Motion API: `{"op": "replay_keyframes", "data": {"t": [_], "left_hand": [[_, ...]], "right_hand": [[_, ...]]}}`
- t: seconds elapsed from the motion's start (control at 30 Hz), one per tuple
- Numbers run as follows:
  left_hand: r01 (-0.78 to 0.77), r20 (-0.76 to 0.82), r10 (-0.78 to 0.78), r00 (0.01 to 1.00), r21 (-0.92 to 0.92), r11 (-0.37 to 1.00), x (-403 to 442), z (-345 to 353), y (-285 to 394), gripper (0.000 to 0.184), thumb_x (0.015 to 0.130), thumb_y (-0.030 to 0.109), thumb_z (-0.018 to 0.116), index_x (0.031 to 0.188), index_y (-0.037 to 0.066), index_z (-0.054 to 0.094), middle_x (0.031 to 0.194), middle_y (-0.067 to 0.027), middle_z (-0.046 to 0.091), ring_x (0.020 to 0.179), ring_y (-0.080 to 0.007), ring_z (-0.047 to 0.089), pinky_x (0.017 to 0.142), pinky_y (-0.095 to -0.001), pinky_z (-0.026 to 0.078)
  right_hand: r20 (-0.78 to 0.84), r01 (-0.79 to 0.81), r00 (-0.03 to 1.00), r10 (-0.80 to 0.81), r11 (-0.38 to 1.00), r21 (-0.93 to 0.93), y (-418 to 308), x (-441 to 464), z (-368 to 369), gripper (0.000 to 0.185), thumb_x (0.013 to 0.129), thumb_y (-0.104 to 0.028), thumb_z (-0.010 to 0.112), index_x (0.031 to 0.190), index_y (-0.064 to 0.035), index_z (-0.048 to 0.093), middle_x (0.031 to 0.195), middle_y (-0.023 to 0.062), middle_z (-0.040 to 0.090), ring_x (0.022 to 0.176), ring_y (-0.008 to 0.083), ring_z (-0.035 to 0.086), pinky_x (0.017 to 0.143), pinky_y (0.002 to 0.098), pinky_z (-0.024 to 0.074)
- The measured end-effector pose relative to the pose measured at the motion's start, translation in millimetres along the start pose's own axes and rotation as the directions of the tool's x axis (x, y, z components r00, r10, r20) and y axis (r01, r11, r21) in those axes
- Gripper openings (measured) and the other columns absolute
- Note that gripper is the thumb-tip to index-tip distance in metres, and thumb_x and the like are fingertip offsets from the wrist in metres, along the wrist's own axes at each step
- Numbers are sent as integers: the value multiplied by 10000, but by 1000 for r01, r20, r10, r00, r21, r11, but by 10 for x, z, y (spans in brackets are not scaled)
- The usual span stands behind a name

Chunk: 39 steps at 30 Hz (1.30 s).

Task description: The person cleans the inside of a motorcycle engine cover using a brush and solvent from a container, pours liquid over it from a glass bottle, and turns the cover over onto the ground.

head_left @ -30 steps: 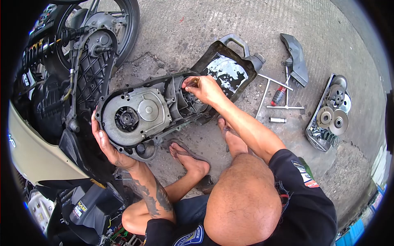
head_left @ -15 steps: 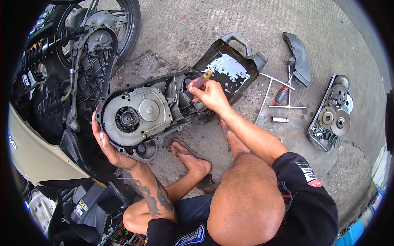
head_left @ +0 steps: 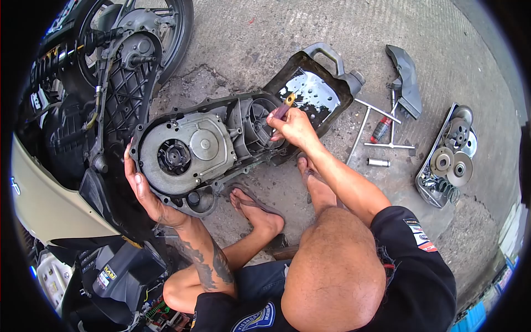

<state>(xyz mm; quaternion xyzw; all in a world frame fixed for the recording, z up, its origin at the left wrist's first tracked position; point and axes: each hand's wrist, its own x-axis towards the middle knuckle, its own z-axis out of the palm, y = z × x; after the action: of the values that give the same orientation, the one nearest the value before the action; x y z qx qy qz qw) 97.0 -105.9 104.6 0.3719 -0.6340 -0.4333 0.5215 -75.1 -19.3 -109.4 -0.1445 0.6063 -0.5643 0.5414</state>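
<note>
My left hand [head_left: 145, 193] grips the left rim of a grey metal scooter CVT cover [head_left: 213, 166], thumb on the near side and fingers partly hidden behind the edge. The cover lies tilted, its ribbed inner side facing up. Closed around the brown handle of a brush [head_left: 286, 103], my right hand [head_left: 291, 126] is over the cover's right end. The handle's yellowish tip points up; the bristles are hidden below the hand. Just beyond the cover, a cut-open black jerrycan [head_left: 345, 102] holds dark liquid with whitish reflections or foam.
A partly dismantled scooter [head_left: 61, 193] stands on the left, its wheel at the top. On the concrete at right are T-handle wrenches [head_left: 359, 130], a red bottle [head_left: 381, 130], a socket [head_left: 378, 162], a black plastic duct [head_left: 405, 80] and a tray [head_left: 423, 185] of metal parts.
My right hand and the brush have moved slightly right along the cover, showing more of its round right-end recess. My left hand keeps its hold. The view has shifted a little.
</note>
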Motion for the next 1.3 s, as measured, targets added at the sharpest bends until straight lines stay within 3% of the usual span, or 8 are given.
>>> {"op": "replay_keyframes", "data": {"t": [0.1,0.17,0.3,0.43,0.77,1.0,1.13,1.3], "left_hand": [[-9,13,9,1000,14,1000,-10,-3,13,529,1028,245,296,1437,-70,407,1464,-181,471,1343,-265,474,1160,-413,357],[-14,12,14,1000,3,1000,13,-9,-4,526,1028,245,299,1437,-67,409,1463,-181,472,1343,-264,473,1160,-415,356],[20,2,-20,1000,-21,1000,9,33,30,519,1028,245,313,1441,-54,411,1454,-177,481,1338,-261,480,1156,-414,362],[13,-34,-11,999,51,999,6,107,71,550,978,265,376,1412,-73,407,1409,-200,498,1270,-289,533,1110,-417,408],[16,-36,-14,999,50,999,18,52,44,561,975,271,386,1403,-91,411,1398,-219,503,1269,-295,533,1110,-421,410],[18,-1,-18,1000,13,1000,-9,113,73,540,995,259,357,1420,-70,410,1405,-199,509,1286,-284,523,1118,-418,403],[-6,-38,10,999,95,995,-6,109,74,570,969,272,382,1404,-94,419,1392,-228,512,1257,-298,542,1099,-410,415],[-2,-35,3,999,41,999,4,82,35,570,970,274,379,1394,-102,425,1397,-224,511,1263,-296,536,1108,-410,403]], "right_hand": [[91,269,961,-260,818,-508,-229,-88,-208,243,868,-215,681,904,23,715,662,190,678,662,287,733,631,374,554],[55,437,889,-454,807,-397,-386,-218,-274,186,872,-171,674,937,-3,719,741,164,703,687,265,721,655,372,543],[202,396,902,-382,918,-35,-610,-585,-352,117,914,-93,705,958,16,710,909,74,728,841,145,696,775,311,566],[402,799,564,-721,599,-46,-243,-566,-172,173,830,7,724,1001,-16,719,1057,117,736,986,267,726,833,332,594],[-30,694,717,-697,717,-64,94,-850,-283,167,799,123,714,944,39,707,1026,143,730,1061,284,698,877,365,577],[319,662,710,-628,750,3,-182,-505,-59,157,851,51,702,1003,11,709,1031,117,741,1005,249,715,856,334,576],[549,597,762,-343,701,-390,-645,-332,-203,165,865,-51,691,1021,0,709,948,124,739,831,255,738,748,324,581],[582,754,611,-537,620,-220,-687,-390,-129,163,859,-34,692,1017,4,706,940,127,737,868,269,735,767,342,583]]}}
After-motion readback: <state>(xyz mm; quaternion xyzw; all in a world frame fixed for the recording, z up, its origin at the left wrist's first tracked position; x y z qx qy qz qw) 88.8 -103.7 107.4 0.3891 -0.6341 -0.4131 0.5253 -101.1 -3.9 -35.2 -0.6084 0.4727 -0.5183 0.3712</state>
